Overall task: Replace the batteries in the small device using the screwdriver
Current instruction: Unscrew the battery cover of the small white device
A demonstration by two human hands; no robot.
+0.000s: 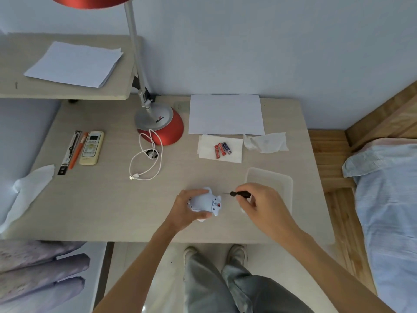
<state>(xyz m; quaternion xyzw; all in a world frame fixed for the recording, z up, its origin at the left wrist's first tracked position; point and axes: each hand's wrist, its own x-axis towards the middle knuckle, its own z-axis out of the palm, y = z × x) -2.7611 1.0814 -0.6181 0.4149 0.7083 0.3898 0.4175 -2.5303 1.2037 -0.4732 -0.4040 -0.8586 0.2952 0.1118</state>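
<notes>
Left hand (188,210) clamping the small device (206,202) against the near part of the desk (108,199), underside turned up. Right hand (259,203) pinching the screwdriver (240,194) by its dark handle, thin tip pointing left at the device, seemingly just short of touching. Batteries (222,150) lying on a tissue (220,149) well beyond, beside a sheet of paper (226,114).

Likely risks: tip skating off a tiny screw head if angled this flat, scratching plastic or jabbing the holding fingers; loosened screw rolling off the desk, with the clear plastic lid (270,184) sitting unused just behind the right hand.
</notes>
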